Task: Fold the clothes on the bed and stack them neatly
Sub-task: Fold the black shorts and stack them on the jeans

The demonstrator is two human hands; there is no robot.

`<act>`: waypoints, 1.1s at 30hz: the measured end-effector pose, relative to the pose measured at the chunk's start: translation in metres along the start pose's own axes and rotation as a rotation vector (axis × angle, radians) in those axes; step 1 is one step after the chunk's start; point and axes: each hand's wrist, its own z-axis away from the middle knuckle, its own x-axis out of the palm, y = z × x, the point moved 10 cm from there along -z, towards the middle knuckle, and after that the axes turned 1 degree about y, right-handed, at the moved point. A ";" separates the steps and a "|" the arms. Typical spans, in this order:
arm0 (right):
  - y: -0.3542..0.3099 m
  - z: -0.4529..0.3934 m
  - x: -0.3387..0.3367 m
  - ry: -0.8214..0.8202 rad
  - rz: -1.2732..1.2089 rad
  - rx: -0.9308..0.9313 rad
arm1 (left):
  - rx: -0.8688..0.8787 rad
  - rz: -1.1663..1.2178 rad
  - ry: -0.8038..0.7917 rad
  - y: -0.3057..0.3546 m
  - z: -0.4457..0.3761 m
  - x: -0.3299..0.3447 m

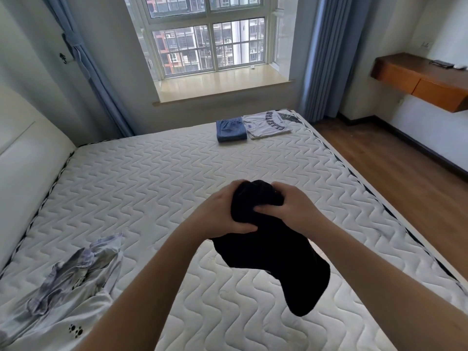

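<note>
Both hands close on a black garment (268, 239) just below the middle of the frame. The left hand (222, 214) wraps its fingers over the bunched top of the cloth with the thumb pressing in from the near side, and the right hand (286, 206) grips the same bunch from the right, its thumb lying across the dark fabric. The two hands sit close together, almost touching over the wad. The rest of the garment hangs loose below them, trailing toward the lower right of the frame and held up off the mattress (157, 178), whose white quilted surface fills most of the view.

In the lower left corner a pale, grey-patterned garment (68, 279) lies crumpled on the mattress, with small black paw prints on its near part. Toward the upper middle of the frame, at the mattress's far edge, folded blue jeans (231, 129) lie flat, and just to their right a folded white T-shirt (266, 124) with dark lettering lies beside them; the two look to be touching or nearly so. Another folded piece shows partly under the T-shirt's right edge.

Beyond the bed a barred window (207, 34) sits at the top centre, flanked by blue curtains (319, 59). A wooden wall shelf (420, 79) hangs at the upper right above a wooden floor (395, 158)
</note>
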 end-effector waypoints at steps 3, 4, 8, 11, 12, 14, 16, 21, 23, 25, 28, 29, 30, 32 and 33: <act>0.014 0.002 -0.002 -0.039 0.021 0.029 | 0.008 -0.039 0.006 0.009 -0.006 0.004; 0.021 0.004 -0.001 -0.052 0.002 0.050 | 0.013 -0.055 -0.011 0.012 -0.007 0.005; 0.049 0.016 0.005 -0.102 -0.146 0.113 | 0.007 -0.142 -0.079 0.017 -0.011 0.008; 0.084 0.028 0.012 -0.129 -0.272 0.223 | -0.010 -0.181 -0.091 0.015 -0.011 0.004; 0.099 0.032 0.014 -0.124 -0.277 0.276 | -0.012 -0.170 -0.086 0.015 -0.010 0.001; 0.136 0.041 0.021 -0.119 -0.283 0.409 | -0.009 -0.143 -0.067 0.017 -0.007 -0.006; 0.173 0.053 0.032 -0.125 -0.291 0.550 | -0.002 -0.124 -0.051 0.020 -0.004 -0.014; 0.237 0.083 0.054 -0.078 -0.359 0.802 | 0.011 -0.090 -0.037 0.030 0.005 -0.035; 0.249 0.093 0.057 -0.038 -0.428 0.864 | 0.017 -0.086 -0.029 0.035 0.006 -0.045; 0.255 0.099 0.059 -0.020 -0.501 0.906 | 0.027 -0.075 -0.006 0.042 0.008 -0.058; 0.261 0.101 0.062 -0.042 -0.562 0.905 | 0.028 -0.056 0.033 0.050 0.014 -0.076; 0.261 0.101 0.061 -0.057 -0.574 0.889 | 0.032 -0.052 0.039 0.052 0.016 -0.081; 0.260 0.101 0.060 -0.068 -0.591 0.869 | 0.036 -0.051 0.043 0.055 0.019 -0.084; 0.257 0.101 0.059 -0.093 -0.664 0.828 | 0.034 -0.045 0.046 0.057 0.024 -0.089; 0.254 0.100 0.060 -0.126 -0.717 0.812 | 0.037 -0.037 0.045 0.057 0.026 -0.090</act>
